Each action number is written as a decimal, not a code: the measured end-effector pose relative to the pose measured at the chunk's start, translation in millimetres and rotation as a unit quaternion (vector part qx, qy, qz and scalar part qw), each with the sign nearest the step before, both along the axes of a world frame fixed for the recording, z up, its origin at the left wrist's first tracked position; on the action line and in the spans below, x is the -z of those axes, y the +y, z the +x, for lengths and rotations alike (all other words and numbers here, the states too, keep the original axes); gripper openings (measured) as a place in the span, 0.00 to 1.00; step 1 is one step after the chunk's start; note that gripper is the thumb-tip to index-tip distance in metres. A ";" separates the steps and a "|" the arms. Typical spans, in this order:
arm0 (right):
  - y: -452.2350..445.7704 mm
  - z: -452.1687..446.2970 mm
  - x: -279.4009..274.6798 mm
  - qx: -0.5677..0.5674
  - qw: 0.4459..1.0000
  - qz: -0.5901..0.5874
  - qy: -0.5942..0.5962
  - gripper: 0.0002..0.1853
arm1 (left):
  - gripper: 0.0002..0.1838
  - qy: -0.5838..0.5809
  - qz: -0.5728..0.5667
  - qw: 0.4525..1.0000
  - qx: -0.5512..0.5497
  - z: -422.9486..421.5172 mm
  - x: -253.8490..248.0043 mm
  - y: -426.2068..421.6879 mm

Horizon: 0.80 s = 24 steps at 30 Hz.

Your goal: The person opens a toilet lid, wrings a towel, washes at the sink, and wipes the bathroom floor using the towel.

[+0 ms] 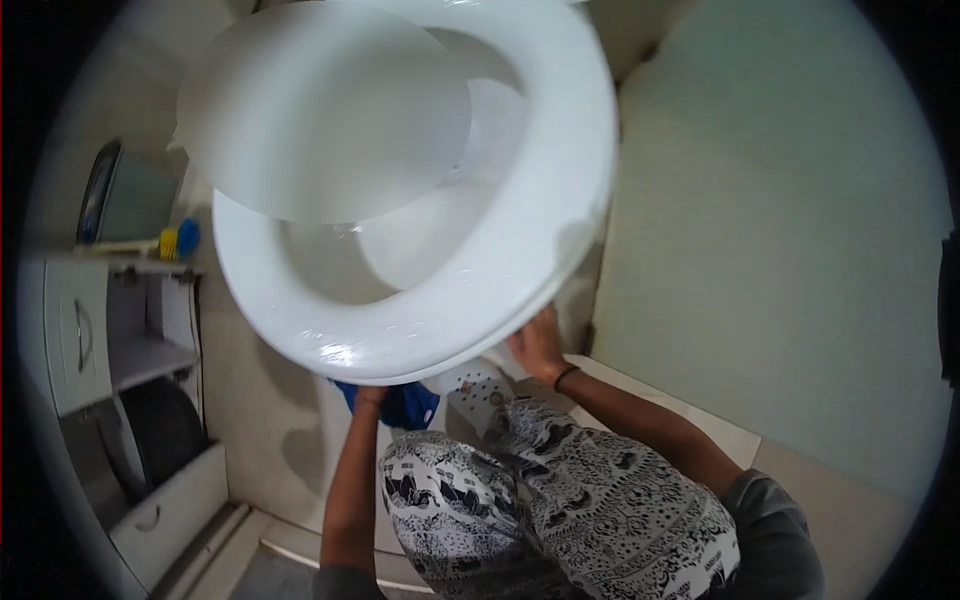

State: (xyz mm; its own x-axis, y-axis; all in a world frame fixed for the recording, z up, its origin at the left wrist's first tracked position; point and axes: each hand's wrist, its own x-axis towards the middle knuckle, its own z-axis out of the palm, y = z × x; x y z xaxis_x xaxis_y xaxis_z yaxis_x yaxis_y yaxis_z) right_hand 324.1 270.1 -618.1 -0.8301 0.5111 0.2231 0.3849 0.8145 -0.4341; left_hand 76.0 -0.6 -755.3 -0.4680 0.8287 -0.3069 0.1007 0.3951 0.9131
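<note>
A white toilet with its seat ring [560, 190] showing takes up the upper middle of the head view. My left hand [371, 394] is under the front of the rim, where a blue cloth [405, 406] bunches out on both sides of it. The rim covers the fingertips of that hand, which appears closed on the cloth. To the right, my right hand [538, 345] reaches under the side of the rim, with the thumb apart from the fingers. Its fingertips are partly hidden, and no object shows in it.
A blurred oval patch covers part of the bowl. At left stands a white cabinet [78, 335] with an open compartment; a blue-and-yellow item [178, 240] lies on its top. A pale greenish panel [770, 240] borders the right side. My knees and a white clog [475, 390] are below the toilet.
</note>
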 end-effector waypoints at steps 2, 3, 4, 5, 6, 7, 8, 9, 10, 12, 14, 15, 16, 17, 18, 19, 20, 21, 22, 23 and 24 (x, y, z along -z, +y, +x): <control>-16.7 -22.2 -30.4 -0.107 0.993 -0.035 0.022 0.26 | 0.53 0.140 -0.185 0.969 0.089 38.5 -126.2 48.9; -28.2 -32.9 -30.3 -0.168 0.984 -0.062 0.001 0.32 | 0.57 0.066 -0.254 0.964 0.050 56.8 -180.3 65.1; -37.4 -44.1 -26.7 -0.207 0.973 -0.103 -0.012 0.35 | 0.59 0.009 -0.193 0.980 0.039 57.2 -170.1 70.1; -45.2 -53.9 -19.8 -0.247 0.959 -0.140 -0.027 0.39 | 0.61 -0.051 -0.127 0.990 0.028 57.1 -160.9 75.3; -51.3 -66.9 -13.4 -0.261 0.942 -0.191 -0.085 0.46 | 0.58 -0.186 -0.059 0.980 0.028 50.0 -153.2 77.0; -52.6 -75.0 -8.5 -0.255 0.940 -0.206 -0.099 0.48 | 0.27 -0.331 0.070 0.938 -0.073 51.0 -98.8 82.2; -51.8 -80.6 -3.5 -0.247 0.937 -0.220 -0.114 0.50 | 0.31 -0.347 -0.009 0.938 -0.018 40.9 -119.1 83.6; -48.2 -85.1 0.8 -0.255 0.925 -0.238 -0.148 0.49 | 0.36 -0.360 -0.086 0.928 0.039 30.1 -141.4 83.8; -47.0 -84.0 -0.7 -0.254 0.925 -0.227 -0.166 0.49 | 0.30 -0.380 -0.146 0.913 0.007 26.7 -157.2 86.1; -49.7 -78.8 -3.1 -0.236 0.928 -0.210 -0.200 0.42 | 0.32 -0.413 -0.145 0.896 0.073 6.5 -150.8 73.6; -49.9 -74.6 4.4 -0.232 0.930 -0.190 -0.211 0.35 | 0.32 -0.401 -0.149 0.901 0.077 -1.6 -153.9 64.6; -50.1 -72.8 9.4 -0.229 0.932 -0.172 -0.223 0.29 | 0.31 -0.358 -0.158 0.917 0.078 -3.7 -159.2 59.4; -51.2 -68.5 23.1 -0.208 0.951 -0.152 -0.173 0.20 | 0.30 -0.314 -0.169 0.931 0.079 -4.4 -168.6 56.2; -45.2 -62.3 35.8 -0.216 0.959 -0.124 -0.132 0.18 | 0.28 -0.253 -0.177 0.950 0.045 -3.7 -180.1 58.4; -38.1 -53.3 49.0 -0.226 0.965 -0.094 -0.089 0.17 | 0.28 -0.239 -0.153 0.959 0.028 -8.6 -179.6 55.3; -28.7 -45.4 46.1 -0.244 0.964 -0.043 -0.096 0.15 | 0.28 -0.224 -0.127 0.966 0.011 -17.4 -176.7 47.7; -19.5 -35.6 50.0 -0.255 0.961 -0.037 -0.098 0.14 | 0.27 -0.213 -0.114 0.970 -0.033 -21.1 -172.6 42.3; -7.7 -28.2 55.0 -0.268 0.958 -0.031 -0.099 0.12 | 0.27 -0.196 -0.113 0.973 -0.033 -27.2 -170.5 32.6; 8.4 -22.2 50.8 -0.278 0.958 0.008 -0.066 0.12 | 0.28 -0.181 -0.112 0.977 -0.034 -29.2 -178.5 27.2; 28.2 -20.4 44.4 -0.276 0.954 0.020 -0.112 0.14 | 0.28 -0.160 -0.116 0.979 -0.050 -28.2 -183.5 20.2; 50.6 -19.6 40.3 -0.277 0.946 0.027 -0.163 0.15 | 0.28 -0.153 -0.143 0.977 -0.048 -25.1 -200.8 18.6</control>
